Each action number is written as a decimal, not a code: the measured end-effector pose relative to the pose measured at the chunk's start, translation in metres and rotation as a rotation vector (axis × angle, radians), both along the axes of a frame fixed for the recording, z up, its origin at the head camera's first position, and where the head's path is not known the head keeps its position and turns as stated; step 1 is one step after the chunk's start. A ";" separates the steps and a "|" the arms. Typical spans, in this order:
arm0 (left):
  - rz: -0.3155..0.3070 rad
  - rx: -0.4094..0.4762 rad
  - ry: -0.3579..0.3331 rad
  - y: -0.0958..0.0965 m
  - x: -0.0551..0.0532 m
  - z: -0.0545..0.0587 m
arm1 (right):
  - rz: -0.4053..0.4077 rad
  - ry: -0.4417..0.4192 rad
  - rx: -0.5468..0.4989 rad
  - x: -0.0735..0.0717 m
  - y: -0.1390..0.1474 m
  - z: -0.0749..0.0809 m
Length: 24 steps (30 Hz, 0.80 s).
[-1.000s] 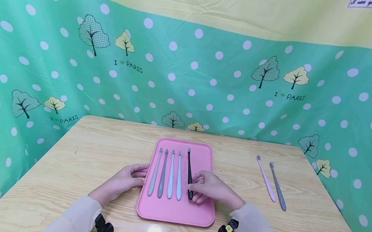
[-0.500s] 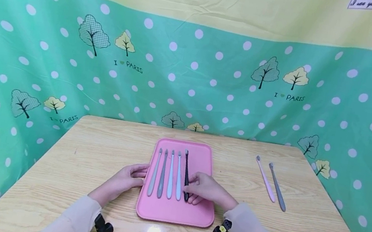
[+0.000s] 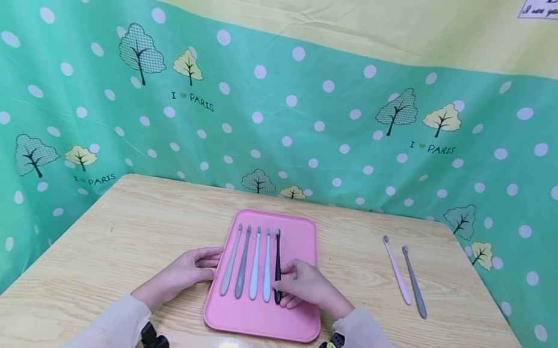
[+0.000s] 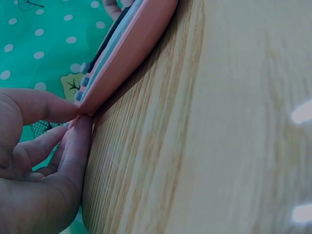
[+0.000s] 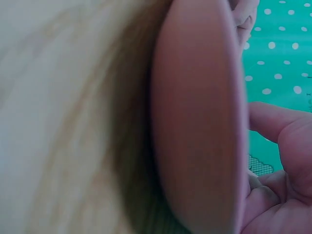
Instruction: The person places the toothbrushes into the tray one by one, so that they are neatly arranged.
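A pink tray (image 3: 261,322) lies on the table, with toothbrushes lined up side by side on it. From the left come a light grey toothbrush (image 3: 230,263), a darker grey one and two pale blue toothbrushes (image 3: 255,268). Furthest right in that row is a black toothbrush (image 3: 278,256), its bristle head pointing away. My right hand (image 3: 306,285) pinches this brush near its handle end, low over the tray. My left hand (image 3: 185,272) grips the tray's left rim; the left wrist view shows thumb and finger pinching the rim (image 4: 114,78). In the right wrist view the tray wall hides the black brush.
On the wooden table (image 3: 153,209), right of the tray, lie a pink toothbrush (image 3: 397,272) and a dark grey toothbrush (image 3: 414,284), slanted and apart. A green dotted curtain (image 3: 289,109) hangs behind the table and along both sides.
My right hand has shifted left with the black toothbrush, bringing it closer and more parallel to the pale blue one. The left hand has stayed on the tray rim.
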State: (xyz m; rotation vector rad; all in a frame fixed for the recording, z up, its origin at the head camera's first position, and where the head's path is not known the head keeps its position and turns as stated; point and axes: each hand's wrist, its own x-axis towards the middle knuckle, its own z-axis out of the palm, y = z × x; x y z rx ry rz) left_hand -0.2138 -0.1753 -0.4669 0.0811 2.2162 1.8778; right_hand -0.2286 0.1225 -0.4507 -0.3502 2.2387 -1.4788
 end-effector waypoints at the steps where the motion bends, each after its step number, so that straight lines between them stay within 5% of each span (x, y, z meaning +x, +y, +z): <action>1: 0.002 0.000 0.000 0.000 0.000 0.000 | -0.001 0.002 0.000 0.001 0.000 0.000; 24: -0.034 0.026 0.000 -0.001 0.001 0.003 | -0.001 0.015 -0.010 0.002 0.002 -0.001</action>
